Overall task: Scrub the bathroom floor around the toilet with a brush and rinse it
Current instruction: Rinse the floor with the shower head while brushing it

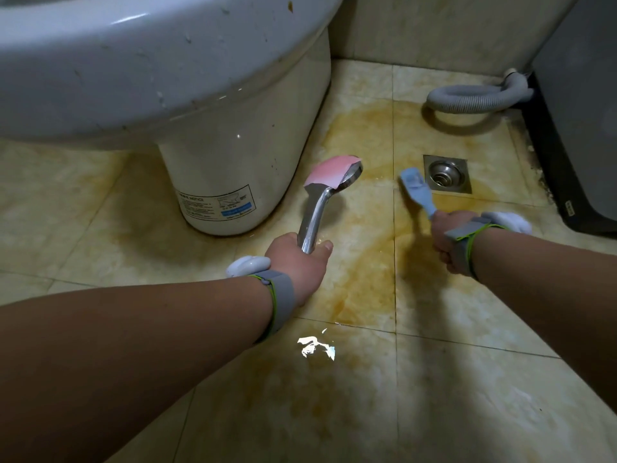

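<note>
Beside the toilet, the left hand grips a shower head for rinsing while the right hand clasps a blue brush against stained tiles.

toilet left, floor drain right, hose behind drain

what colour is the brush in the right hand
Light blue. The brush shows in the head view, its handle gripped by the right hand.

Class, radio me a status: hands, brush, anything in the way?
Left hand grips shower head. Right hand grips brush, head by floor drain. Grey hose beyond, apart.
</note>
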A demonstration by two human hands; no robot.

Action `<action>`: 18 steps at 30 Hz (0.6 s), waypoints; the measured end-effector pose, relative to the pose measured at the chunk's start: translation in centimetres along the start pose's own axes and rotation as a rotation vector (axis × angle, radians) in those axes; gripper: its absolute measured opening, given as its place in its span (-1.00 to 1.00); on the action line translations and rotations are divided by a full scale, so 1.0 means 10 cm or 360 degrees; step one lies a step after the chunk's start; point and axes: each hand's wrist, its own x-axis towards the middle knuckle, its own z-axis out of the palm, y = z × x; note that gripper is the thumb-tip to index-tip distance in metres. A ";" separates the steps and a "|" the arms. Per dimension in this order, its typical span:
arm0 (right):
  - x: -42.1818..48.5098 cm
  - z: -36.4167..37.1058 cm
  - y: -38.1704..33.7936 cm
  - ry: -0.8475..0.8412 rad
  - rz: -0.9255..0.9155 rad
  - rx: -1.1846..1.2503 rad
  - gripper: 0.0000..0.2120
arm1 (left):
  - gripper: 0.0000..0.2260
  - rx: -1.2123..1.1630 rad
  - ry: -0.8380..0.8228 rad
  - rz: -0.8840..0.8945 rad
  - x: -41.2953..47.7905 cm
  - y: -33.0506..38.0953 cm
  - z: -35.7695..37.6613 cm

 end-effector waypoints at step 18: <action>-0.61 -0.04 0.64 -0.0005 -0.0295 0.0054 -0.73 | -0.78 0.0198 -0.0333 -0.0204 -0.56 -0.48 -0.11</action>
